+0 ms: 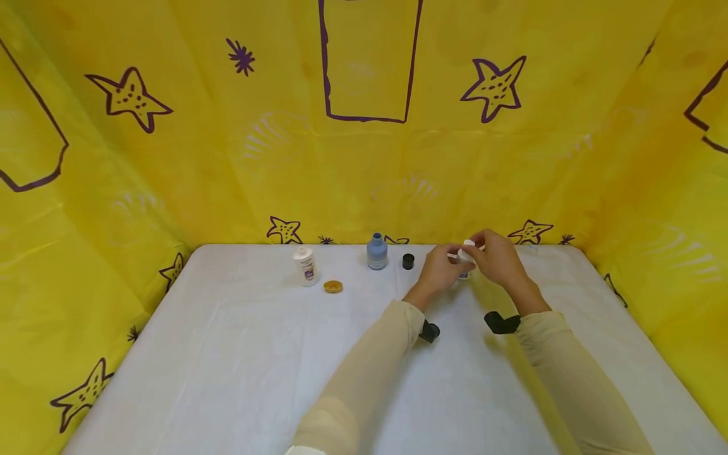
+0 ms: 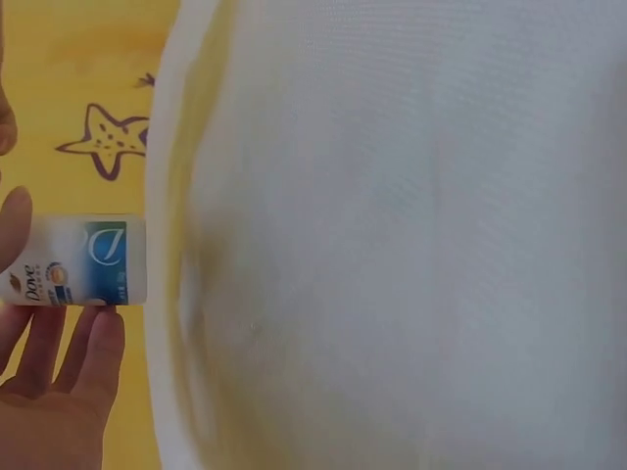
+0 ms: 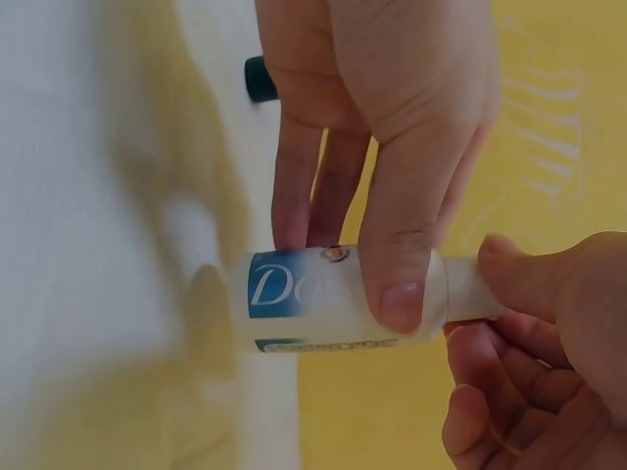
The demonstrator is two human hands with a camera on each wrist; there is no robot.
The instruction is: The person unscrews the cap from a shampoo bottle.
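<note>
Both hands meet over the back right of the table around a small white Dove bottle (image 2: 73,259) with a blue label patch. My left hand (image 1: 440,268) grips the bottle's body, thumb on one side and fingers on the other, as the right wrist view shows. At the bottle's top, my right hand (image 1: 498,258) pinches the white cap (image 3: 470,291) between thumb and fingers. The bottle stands roughly upright, its base close over the table in the left wrist view. In the head view, the hands hide most of it.
Left of the hands stand a blue bottle (image 1: 377,253) and a white labelled bottle (image 1: 308,269), both without caps. An orange cap (image 1: 333,287) and a dark cap (image 1: 408,261) lie near them on the white table (image 1: 227,366). Yellow patterned cloth (image 1: 364,170) rises behind the table and at the sides.
</note>
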